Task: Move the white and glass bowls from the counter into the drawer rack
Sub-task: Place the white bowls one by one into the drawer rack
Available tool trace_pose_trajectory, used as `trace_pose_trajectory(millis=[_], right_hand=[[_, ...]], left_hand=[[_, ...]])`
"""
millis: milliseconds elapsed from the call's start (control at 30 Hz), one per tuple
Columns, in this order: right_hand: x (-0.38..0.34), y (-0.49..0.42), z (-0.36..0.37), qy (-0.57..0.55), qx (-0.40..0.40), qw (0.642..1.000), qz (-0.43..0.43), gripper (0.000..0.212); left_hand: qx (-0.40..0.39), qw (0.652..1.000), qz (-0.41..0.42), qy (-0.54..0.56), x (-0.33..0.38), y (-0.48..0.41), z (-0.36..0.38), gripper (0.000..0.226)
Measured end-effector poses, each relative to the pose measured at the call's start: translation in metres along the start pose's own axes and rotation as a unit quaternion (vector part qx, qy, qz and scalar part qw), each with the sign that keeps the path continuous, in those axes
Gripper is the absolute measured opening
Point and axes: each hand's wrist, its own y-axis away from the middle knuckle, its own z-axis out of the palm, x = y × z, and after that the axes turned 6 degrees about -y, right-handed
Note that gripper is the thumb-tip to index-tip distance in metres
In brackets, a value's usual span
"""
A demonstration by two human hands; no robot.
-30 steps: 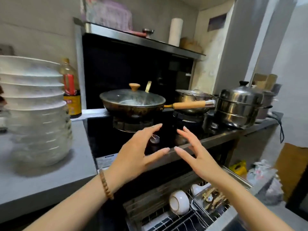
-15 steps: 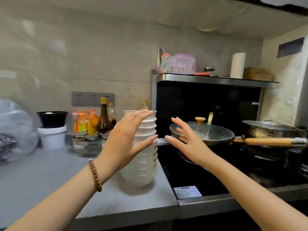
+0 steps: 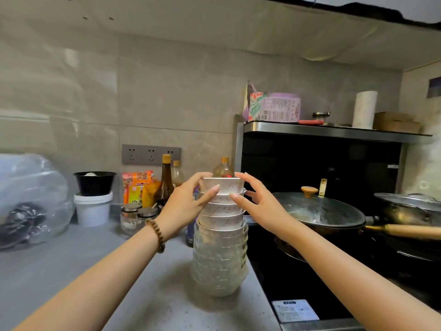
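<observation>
Two hands (image 3: 222,201) around five white bowls (image 3: 221,206)

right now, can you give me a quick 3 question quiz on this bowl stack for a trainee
1. True or false: the glass bowls sit under the white bowls in the stack.
2. Which bowl do both hands close on? A) the top white bowl B) the lowest glass bowl C) the black bowl
3. Fill in: the stack stands on the grey counter just left of the ____.

Key:
1. True.
2. A. The left hand and right hand flank the top white bowl; a full grip is not clear.
3. Stove, where a lidded pan sits.
</observation>
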Motion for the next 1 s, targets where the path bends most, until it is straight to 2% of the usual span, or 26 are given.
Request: trace_pose_trajectory(millis=[133, 433, 600, 800, 1000], right_hand=[[-0.002, -0.002, 0.003, 0.012, 0.007, 1.0, -0.007, 0.043], [-0.002, 0.003, 0.009, 0.026, 0.026, 0.999, -0.038, 0.055], [-0.005, 0.005, 0.008, 0.034, 0.024, 0.998, -0.052, 0.058], [-0.022, 0.007, -0.006, 0.034, 0.032, 0.995, -0.088, 0.052], [-0.048, 0.025, -0.053, 0.106, 0.065, 0.981, -0.147, 0.058]], left_hand=[[0.023, 0.998, -0.022, 0.052, -0.005, -0.008, 0.006, 0.033], [0.07, 0.991, -0.026, 0.113, -0.012, -0.013, 0.017, 0.033], [0.097, 0.989, -0.008, 0.11, -0.009, -0.012, 0.019, 0.03], [0.14, 0.982, 0.027, 0.125, 0.01, -0.015, 0.015, 0.026], [0.147, 0.963, 0.09, 0.208, 0.056, -0.018, 0.022, 0.031]])
